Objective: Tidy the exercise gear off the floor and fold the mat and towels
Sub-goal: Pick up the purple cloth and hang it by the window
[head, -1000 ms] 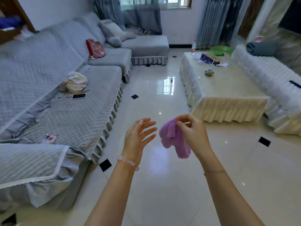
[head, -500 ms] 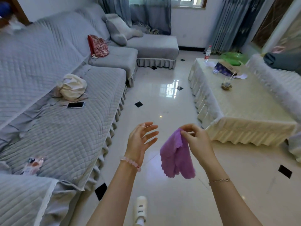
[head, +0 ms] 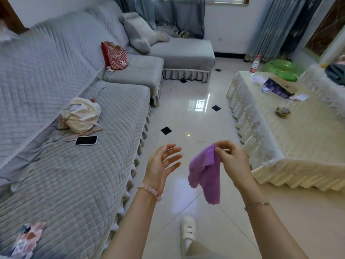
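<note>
1. Purple towel [head: 207, 172] dangles in mid-air over the tiled floor [head: 196, 118], pinched at its top edge by the right hand [head: 233, 161].
2. It hangs longer than a second ago, shaking out of its bunch (handy for folding).
3. Left hand [head: 160, 163] stays open, fingers spread, just beside the cloth and not touching it; my guess is a corner grab comes next.
4. Writing? The water bottle [head: 254, 66] has a red label and the dark box [head: 278, 86] on the bench [head: 298, 143] has print, but both are too small to read.

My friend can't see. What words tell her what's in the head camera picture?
A right hand pinches a small purple towel by its top so it hangs above the tiled floor; the left hand is open beside it, apart. A grey sofa with a phone and cream bag stands left, a covered table right.
</note>
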`<action>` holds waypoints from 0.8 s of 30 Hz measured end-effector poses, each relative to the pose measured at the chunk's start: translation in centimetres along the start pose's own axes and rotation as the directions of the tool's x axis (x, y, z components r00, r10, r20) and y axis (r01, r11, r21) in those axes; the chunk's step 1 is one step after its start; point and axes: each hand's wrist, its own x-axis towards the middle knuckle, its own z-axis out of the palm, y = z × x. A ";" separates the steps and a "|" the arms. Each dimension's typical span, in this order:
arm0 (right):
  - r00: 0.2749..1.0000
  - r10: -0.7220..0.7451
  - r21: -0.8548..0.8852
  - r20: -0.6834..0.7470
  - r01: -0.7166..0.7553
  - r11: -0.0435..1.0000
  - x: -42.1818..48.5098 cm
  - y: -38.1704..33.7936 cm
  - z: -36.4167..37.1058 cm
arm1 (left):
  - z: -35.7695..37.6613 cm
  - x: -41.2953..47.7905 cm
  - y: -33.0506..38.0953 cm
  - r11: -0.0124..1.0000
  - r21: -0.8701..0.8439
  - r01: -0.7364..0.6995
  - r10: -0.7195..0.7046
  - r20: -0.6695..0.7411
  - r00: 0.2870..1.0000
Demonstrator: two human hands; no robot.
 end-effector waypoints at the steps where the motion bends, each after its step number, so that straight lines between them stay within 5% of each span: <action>1: 1.000 0.000 0.002 0.010 0.000 1.000 1.7 -0.1 0.9 | -0.3 1.5 0.5 1.000 -0.006 -0.001 0.001 -0.007 1.000; 10: 0.996 0.003 0.015 0.094 -0.004 1.000 21.6 -0.3 8.1 | 0.8 19.4 6.3 1.000 -0.031 0.005 -0.008 -0.093 0.996; 24: 0.996 0.061 -0.053 0.058 -0.058 0.997 46.7 -1.0 13.1 | 6.3 46.7 16.0 0.999 0.035 0.005 -0.005 -0.008 1.000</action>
